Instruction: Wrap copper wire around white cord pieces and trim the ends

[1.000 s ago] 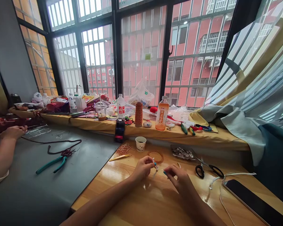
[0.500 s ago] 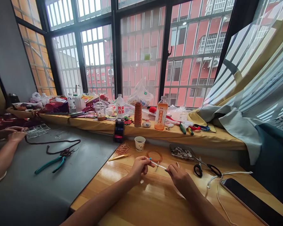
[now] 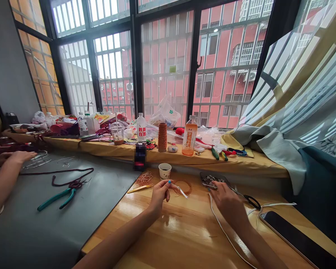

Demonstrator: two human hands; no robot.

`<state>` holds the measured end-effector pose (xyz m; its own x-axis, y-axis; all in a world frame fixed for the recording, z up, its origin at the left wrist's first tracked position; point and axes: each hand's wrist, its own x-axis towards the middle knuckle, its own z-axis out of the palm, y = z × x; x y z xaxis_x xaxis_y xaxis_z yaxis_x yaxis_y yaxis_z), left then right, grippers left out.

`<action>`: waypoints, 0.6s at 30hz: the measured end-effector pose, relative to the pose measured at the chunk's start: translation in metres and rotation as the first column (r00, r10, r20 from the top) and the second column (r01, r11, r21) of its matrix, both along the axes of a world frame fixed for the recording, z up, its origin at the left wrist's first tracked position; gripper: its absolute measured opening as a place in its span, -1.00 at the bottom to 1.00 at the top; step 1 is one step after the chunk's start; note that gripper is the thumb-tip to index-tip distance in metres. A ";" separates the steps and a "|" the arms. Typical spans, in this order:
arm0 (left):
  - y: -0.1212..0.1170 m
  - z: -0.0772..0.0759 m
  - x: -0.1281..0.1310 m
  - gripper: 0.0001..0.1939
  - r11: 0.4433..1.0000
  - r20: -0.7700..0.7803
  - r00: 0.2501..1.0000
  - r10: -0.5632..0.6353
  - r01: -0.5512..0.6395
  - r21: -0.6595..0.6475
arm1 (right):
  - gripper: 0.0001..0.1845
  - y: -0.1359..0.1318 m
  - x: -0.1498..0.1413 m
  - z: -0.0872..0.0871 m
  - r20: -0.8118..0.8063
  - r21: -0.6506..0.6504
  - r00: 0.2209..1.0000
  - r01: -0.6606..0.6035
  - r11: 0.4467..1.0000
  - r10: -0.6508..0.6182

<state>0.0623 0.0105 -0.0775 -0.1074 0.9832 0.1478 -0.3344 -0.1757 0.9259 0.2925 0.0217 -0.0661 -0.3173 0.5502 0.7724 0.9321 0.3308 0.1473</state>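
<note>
My left hand (image 3: 160, 198) is closed, thumb and fingertips pinching a short white strip (image 3: 182, 192) that points to the right. My right hand (image 3: 228, 201) is at the near edge of a dark tray of small pale pieces (image 3: 210, 178). A white cord (image 3: 220, 224) trails from beneath its fingertips toward the front edge; the fingers look closed on it, though their grip is partly hidden. Behind the right hand lie black-handled scissors (image 3: 252, 202), partly covered. A coil of copper-coloured wire (image 3: 187, 183) rests beyond the white strip.
A paper cup with dark liquid (image 3: 165, 171) stands behind my left hand. A phone (image 3: 289, 231) lies at right. Teal pliers (image 3: 57, 198) rest on the grey table, where another person's hands (image 3: 15, 158) work. Bottles and a thread cone (image 3: 162, 137) stand on the ledge.
My right hand has let go of the white strip and moved away to the tray. The white cord now stretches from that hand. My left hand has kept the strip.
</note>
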 end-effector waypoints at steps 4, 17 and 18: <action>-0.006 0.013 -0.003 -0.67 0.997 0.028 0.999 -0.016 0.014 0.071 | -0.77 0.011 0.036 0.009 0.038 -0.066 0.921 0.389 0.919 -0.388; 0.000 -0.023 0.015 -0.55 0.957 -0.234 0.928 -0.290 0.282 -0.069 | -0.63 0.009 0.130 0.031 -0.088 -0.593 0.611 0.602 0.534 -0.787; 0.000 -0.024 0.015 -0.53 0.957 -0.248 0.924 -0.291 0.282 -0.074 | -0.60 0.007 0.138 0.034 -0.116 -0.620 0.578 0.594 0.513 -0.808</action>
